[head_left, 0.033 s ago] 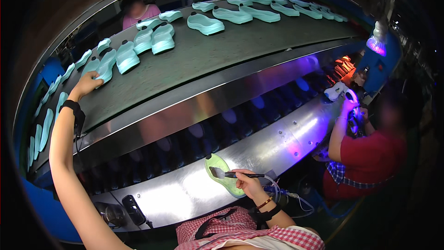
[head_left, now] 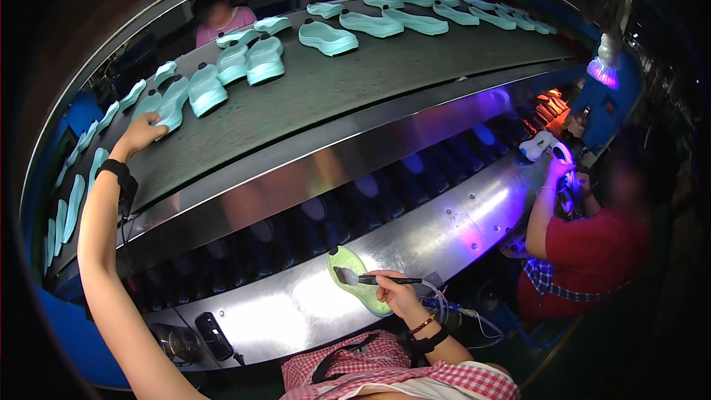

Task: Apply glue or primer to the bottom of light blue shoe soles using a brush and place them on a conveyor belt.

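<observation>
At the left of the belt, my left hand (head_left: 142, 133) is closed on the near end of a mint-green shoe sole (head_left: 173, 100), its fingers gripping the edge. That sole still lies among others on the belt. Lower down, my right hand (head_left: 398, 292) grips a brush (head_left: 378, 279) by its black handle, from which a clear tube runs. The flat bristles rest over a yellow-green shoe sole (head_left: 348, 261) lying on the metal ledge in front of me. Part of this sole is hidden behind the brush and my right hand.
A dark conveyor belt (head_left: 355, 85) carries several mint soles. Below it runs a metal ledge (head_left: 296, 318) beside a row of dark slots. A black device (head_left: 213, 335) lies at the left. On the right, a person in red (head_left: 592, 252) handles a shoe under a purple lamp (head_left: 603, 70).
The soles at the left of the belt have shifted very slightly to the right, and my left hand with them. My right hand and the brush are almost unchanged.
</observation>
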### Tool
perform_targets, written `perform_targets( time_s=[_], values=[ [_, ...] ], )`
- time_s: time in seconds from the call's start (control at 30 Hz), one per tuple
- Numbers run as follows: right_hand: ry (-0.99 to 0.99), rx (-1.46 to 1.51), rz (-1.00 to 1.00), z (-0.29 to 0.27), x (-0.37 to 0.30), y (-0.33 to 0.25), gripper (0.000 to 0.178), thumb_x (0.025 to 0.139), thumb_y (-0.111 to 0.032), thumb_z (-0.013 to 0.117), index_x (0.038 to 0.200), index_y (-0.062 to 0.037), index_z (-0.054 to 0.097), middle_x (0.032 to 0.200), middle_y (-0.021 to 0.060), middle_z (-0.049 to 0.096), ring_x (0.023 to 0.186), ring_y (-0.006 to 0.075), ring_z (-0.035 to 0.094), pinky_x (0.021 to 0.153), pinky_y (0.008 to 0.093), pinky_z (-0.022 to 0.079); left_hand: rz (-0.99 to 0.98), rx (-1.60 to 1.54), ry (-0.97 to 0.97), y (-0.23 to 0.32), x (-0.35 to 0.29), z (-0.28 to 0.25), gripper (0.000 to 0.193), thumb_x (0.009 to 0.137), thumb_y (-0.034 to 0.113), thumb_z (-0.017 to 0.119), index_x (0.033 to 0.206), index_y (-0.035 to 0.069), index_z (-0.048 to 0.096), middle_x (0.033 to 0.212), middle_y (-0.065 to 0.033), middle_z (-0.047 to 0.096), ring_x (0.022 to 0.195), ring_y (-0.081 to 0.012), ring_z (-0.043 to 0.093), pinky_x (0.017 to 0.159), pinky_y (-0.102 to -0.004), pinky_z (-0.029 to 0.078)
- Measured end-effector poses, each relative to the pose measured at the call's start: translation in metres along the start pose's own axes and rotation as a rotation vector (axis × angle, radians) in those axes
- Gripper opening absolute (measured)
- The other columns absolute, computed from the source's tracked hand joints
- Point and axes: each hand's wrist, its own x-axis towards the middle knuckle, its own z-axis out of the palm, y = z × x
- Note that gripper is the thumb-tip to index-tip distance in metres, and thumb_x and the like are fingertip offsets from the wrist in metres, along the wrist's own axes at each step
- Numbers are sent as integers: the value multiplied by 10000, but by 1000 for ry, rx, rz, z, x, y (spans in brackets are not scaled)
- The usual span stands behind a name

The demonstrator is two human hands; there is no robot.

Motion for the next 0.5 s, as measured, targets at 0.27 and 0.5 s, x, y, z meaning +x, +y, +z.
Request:
perform_targets(
  time_s=[0.27, 0.5],
  values=[
    [-26, 15, -9, 1, -4, 0, 197, 829, -66, 524, 996, 28, 573, 742, 38, 576, 541, 95, 520, 507, 195, 427, 111, 19, -42, 116, 23, 38, 392, 633, 305, 606, 841, -26, 595, 815, -175, 599, 782, -244, 578, 712, -324, 426],
    [-97, -23, -60, 10, -14, 2, 242, 813, -40, 545, 1038, 47, 546, 912, 96, 600, 726, 118, 558, 685, 222, 452, 263, -258, -52, 139, 3, 28, 398, 762, 238, 576, 1088, 13, 534, 1055, -141, 544, 924, -206, 534, 806, -292, 408]
  ],
)
